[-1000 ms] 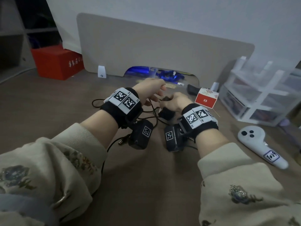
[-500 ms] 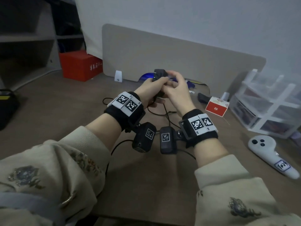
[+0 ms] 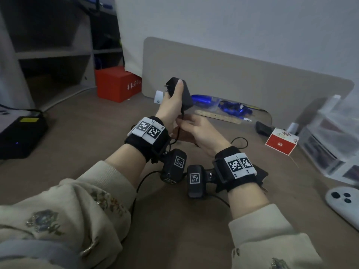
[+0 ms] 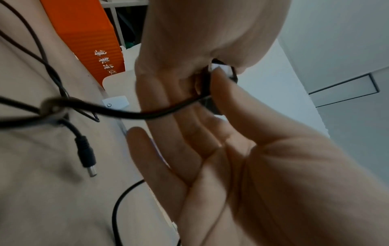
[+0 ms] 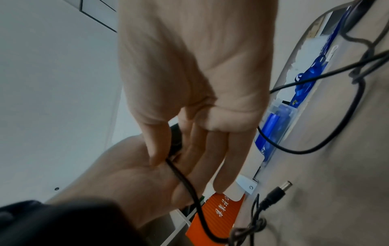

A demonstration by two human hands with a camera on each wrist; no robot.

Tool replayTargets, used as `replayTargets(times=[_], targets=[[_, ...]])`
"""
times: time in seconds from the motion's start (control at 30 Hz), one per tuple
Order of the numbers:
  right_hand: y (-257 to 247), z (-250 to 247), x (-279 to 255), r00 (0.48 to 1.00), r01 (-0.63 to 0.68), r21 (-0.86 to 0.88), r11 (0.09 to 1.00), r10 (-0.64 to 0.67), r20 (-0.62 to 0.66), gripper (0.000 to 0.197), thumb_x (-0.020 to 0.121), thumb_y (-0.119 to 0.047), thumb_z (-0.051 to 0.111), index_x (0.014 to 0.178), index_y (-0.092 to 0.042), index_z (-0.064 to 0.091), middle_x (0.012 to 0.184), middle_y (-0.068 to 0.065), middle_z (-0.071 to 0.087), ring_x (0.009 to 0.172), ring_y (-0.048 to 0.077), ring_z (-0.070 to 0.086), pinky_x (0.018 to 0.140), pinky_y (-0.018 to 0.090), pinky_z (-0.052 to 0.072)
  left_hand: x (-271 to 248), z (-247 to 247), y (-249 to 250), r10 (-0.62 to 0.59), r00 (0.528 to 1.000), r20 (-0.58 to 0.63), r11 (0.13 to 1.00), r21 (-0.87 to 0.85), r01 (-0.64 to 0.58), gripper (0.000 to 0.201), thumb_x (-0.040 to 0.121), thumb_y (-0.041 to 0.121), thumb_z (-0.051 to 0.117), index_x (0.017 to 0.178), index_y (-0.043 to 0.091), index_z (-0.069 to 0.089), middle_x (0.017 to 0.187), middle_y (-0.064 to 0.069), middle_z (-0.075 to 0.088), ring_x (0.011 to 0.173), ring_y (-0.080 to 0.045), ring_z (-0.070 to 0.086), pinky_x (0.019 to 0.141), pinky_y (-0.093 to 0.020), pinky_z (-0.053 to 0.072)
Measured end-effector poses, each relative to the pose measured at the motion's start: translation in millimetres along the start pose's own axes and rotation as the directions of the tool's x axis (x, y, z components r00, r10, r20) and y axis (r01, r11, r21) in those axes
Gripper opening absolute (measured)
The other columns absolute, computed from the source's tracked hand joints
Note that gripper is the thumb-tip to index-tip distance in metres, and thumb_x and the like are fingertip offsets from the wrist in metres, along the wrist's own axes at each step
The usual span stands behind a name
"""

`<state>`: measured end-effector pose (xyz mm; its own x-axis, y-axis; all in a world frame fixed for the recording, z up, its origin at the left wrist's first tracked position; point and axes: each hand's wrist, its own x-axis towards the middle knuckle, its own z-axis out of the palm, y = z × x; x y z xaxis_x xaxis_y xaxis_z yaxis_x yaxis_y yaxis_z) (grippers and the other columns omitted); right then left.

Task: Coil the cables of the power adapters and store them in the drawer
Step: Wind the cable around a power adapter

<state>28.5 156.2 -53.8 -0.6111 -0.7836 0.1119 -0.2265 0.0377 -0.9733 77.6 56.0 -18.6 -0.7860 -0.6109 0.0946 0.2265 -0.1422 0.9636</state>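
Dim brown desk (image 3: 97,117), so coiling has barely started imo. Left hand (image 3: 171,105) is wrapped around the black power adapter (image 3: 186,94), held up off the surface. Right hand (image 3: 200,131) just below it pinches the cable (image 5: 185,179) near the adapter. Most of the cord trails loose and tangled under both wrists. Clear drawer unit (image 3: 330,144) sits well off past the right hand, nothing stored yet as far as I can see.

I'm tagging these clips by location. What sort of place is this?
Probably a home or office desk: a desk with a divider panel, clear plastic drawers at the right and shelving behind.
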Motion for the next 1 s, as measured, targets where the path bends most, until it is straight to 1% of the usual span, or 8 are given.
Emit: replayTargets(times=[0.1, 0.2, 0.5, 0.67, 0.73, 0.83, 0.9, 1.0], targets=[[-2, 3, -3, 0.998, 0.028, -0.058, 0.998, -0.025, 0.053, 0.021, 0.101, -0.018, 0.051, 0.086, -0.012, 0.064, 0.058, -0.005, 0.048, 0.050, 0.010, 0.050, 0.059, 0.025, 0.046, 7, -9, -3, 0.035, 0.997, -0.075, 0.999, 0.000, -0.035, 0.053, 0.091, 0.061, 0.051, 0.121, 0.018, 0.049, 0.114, -0.011, 0.058, 0.089, -0.022, 0.063, 0.074, -0.034, 0.053], [1, 0, -2, 1.000, 0.026, -0.089, 0.996, -0.025, 0.004, 0.027, 0.102, -0.020, 0.049, 0.082, -0.011, 0.064, 0.048, -0.015, 0.044, 0.041, 0.000, 0.040, 0.051, 0.018, 0.037, 11, -19, 1, 0.025, 0.998, -0.057, 0.998, -0.062, -0.028, 0.030, 0.097, 0.050, 0.052, 0.108, 0.022, 0.049, 0.095, -0.005, 0.056, 0.064, -0.016, 0.061, 0.058, -0.032, 0.056], [-4, -19, -8, 0.998, 0.055, -0.342, 0.938, -0.066, -0.020, 0.010, 0.091, -0.017, 0.067, 0.085, -0.008, 0.067, 0.056, -0.006, 0.051, 0.048, 0.006, 0.042, 0.054, 0.015, 0.037, 13, -35, 18, 0.264, 0.963, -0.042, 0.964, 0.021, -0.264, 0.030, 0.089, 0.039, 0.071, 0.107, 0.023, 0.054, 0.059, 0.007, 0.046, 0.047, -0.010, 0.040, 0.045, -0.024, 0.036], [-4, -29, -6, 0.989, 0.027, -0.605, 0.796, -0.108, -0.098, 0.012, 0.089, -0.029, 0.068, 0.078, -0.023, 0.067, 0.066, -0.007, 0.058, 0.066, 0.008, 0.053, 0.075, 0.027, 0.042, 13, -40, 21, 0.398, 0.916, -0.041, 0.911, 0.130, -0.390, 0.041, 0.087, 0.037, 0.073, 0.118, 0.015, 0.058, 0.068, 0.014, 0.052, 0.058, -0.004, 0.049, 0.055, -0.021, 0.041], [-5, -31, -6, 0.981, -0.017, -0.721, 0.693, -0.128, -0.147, 0.013, 0.086, -0.029, 0.069, 0.074, -0.031, 0.063, 0.079, -0.008, 0.062, 0.086, 0.015, 0.055, 0.089, 0.034, 0.033, 12, -37, 22, 0.435, 0.900, -0.026, 0.890, 0.163, -0.425, 0.027, 0.087, 0.033, 0.072, 0.108, 0.019, 0.062, 0.068, 0.017, 0.052, 0.062, 0.000, 0.050, 0.060, -0.019, 0.041], [-4, -36, -10, 0.966, -0.135, -0.838, 0.529, -0.120, -0.231, 0.005, 0.086, -0.030, 0.068, 0.087, -0.035, 0.065, 0.088, -0.015, 0.064, 0.098, 0.011, 0.052, 0.088, 0.036, 0.020, 8, -36, 25, 0.486, 0.874, -0.014, 0.855, 0.218, -0.471, 0.015, 0.090, 0.030, 0.070, 0.094, 0.020, 0.060, 0.059, 0.021, 0.049, 0.057, 0.004, 0.046, 0.059, -0.015, 0.040], [-3, -41, -12, 0.964, -0.163, -0.827, 0.538, -0.091, -0.249, 0.007, 0.084, -0.039, 0.070, 0.089, -0.034, 0.069, 0.081, -0.017, 0.061, 0.094, 0.011, 0.053, 0.090, 0.039, 0.028, 9, -37, 27, 0.510, 0.860, -0.012, 0.836, 0.243, -0.492, 0.014, 0.090, 0.031, 0.069, 0.090, 0.021, 0.059, 0.059, 0.021, 0.048, 0.058, 0.005, 0.045, 0.061, -0.013, 0.040], [-2, -45, -13, 0.977, -0.083, -0.697, 0.712, -0.079, -0.196, 0.013, 0.085, -0.033, 0.073, 0.096, -0.026, 0.075, 0.086, -0.009, 0.067, 0.091, 0.012, 0.060, 0.087, 0.032, 0.045, 12, -40, 25, 0.547, 0.837, 0.003, 0.802, 0.286, -0.524, 0.016, 0.087, 0.034, 0.070, 0.092, 0.023, 0.061, 0.071, 0.019, 0.053, 0.069, 0.003, 0.050, 0.071, -0.017, 0.043]])
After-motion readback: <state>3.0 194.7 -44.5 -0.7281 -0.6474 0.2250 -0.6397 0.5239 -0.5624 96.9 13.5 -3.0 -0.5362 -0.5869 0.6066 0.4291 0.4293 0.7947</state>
